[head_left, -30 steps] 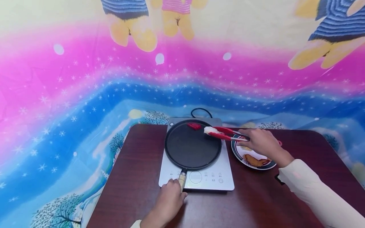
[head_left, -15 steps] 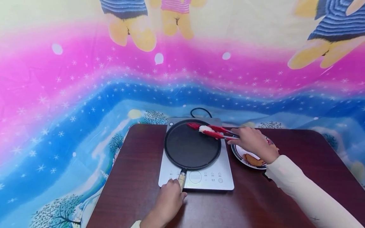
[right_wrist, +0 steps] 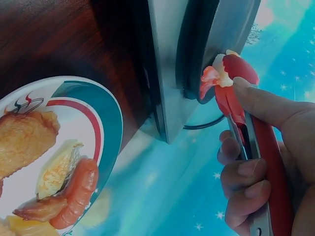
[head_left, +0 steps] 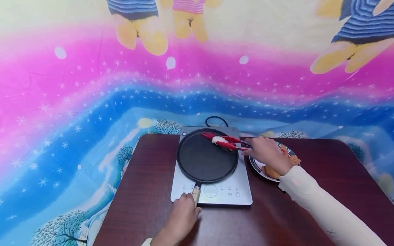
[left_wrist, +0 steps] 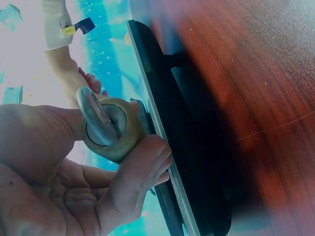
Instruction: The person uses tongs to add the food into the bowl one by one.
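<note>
My left hand (head_left: 183, 213) grips the pale handle (head_left: 196, 193) of a flat black frying pan (head_left: 203, 160). A metal hanging loop (left_wrist: 98, 118) at the handle's end shows in the left wrist view. Red-tipped tongs (head_left: 229, 145) are held in my right hand (head_left: 266, 150), their tips pinching a white piece of food (head_left: 219, 140). In the right wrist view that piece has an orange-pink end (right_wrist: 210, 78). It is over the pan's back right; I cannot tell whether it touches the surface. A dark red piece of food (head_left: 207, 135) lies at the pan's back edge.
The pan sits on a white induction cooker (head_left: 243, 191) on the dark wooden table (head_left: 138, 191); a black cable (head_left: 215, 117) loops behind. Right of it, partly under my right arm, a patterned plate (right_wrist: 110, 123) holds a sausage (right_wrist: 81, 189), a browned fried piece (right_wrist: 27, 137) and other food.
My right hand has moved left with the tongs, carrying the white piece from the pan's right edge to beside the red piece. My left hand has stayed on the handle.
</note>
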{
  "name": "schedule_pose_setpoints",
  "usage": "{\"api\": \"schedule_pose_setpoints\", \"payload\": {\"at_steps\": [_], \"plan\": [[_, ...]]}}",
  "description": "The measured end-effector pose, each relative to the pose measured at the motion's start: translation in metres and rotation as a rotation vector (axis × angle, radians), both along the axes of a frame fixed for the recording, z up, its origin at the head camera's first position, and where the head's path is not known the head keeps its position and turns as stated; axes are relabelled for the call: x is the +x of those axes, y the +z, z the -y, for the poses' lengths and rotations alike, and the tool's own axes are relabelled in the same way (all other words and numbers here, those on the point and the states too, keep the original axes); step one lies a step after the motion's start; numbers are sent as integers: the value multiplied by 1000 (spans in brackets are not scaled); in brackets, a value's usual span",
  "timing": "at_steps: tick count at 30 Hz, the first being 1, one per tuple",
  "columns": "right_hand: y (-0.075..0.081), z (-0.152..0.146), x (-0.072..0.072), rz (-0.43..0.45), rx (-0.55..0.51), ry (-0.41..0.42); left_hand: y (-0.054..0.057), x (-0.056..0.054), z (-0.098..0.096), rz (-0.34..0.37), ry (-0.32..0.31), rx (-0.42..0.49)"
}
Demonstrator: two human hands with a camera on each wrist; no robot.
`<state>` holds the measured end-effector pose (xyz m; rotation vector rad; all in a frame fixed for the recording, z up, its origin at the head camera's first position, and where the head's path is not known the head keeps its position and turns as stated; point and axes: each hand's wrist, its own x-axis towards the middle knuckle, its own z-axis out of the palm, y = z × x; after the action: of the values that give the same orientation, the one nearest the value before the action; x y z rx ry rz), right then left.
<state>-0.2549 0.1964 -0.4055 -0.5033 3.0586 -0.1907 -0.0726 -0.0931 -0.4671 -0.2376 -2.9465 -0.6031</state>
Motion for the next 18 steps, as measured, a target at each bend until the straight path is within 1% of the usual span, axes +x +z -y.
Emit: {"api": "schedule_pose_setpoints", "payload": {"at_steps": [5,10,14,18], "plan": [[-1,2,-2,11,18,-19,0,0,0,-4,1,4],[-1,3,-1,20,-8,-33,-1,0,0,-16,0,5],[0,5,1,58,-49,-63,-1,0,0,-19,2,6],[0,5,3,95,-62,-81,-1,1,-1,-19,3,11]]}}
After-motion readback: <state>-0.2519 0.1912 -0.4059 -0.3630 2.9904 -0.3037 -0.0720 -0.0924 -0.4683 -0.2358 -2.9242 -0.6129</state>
